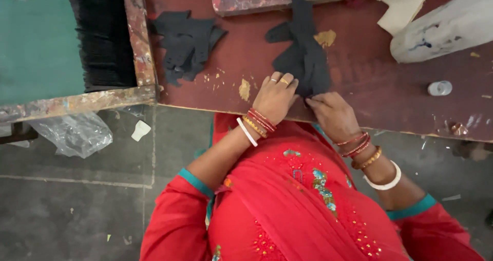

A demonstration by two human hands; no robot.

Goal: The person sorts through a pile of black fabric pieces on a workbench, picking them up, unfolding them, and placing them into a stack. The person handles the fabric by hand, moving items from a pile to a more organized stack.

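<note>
Here — both hands (303,104) pinch black cutout (303,50) | long axis points away.

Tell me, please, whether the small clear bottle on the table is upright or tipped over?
Tipped over: the small clear bottle lies on its side on the table, apart from both hands.

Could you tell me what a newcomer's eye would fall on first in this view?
Most striking are the two hands at the near edge of the dark red table: the left hand and right hand, both wrists ringed with bangles, pinch the lower end of a pile of black cut-out pieces. A second black pile lies further left on the table, beside a worn wooden frame. The bright red garment fills the foreground.
</note>
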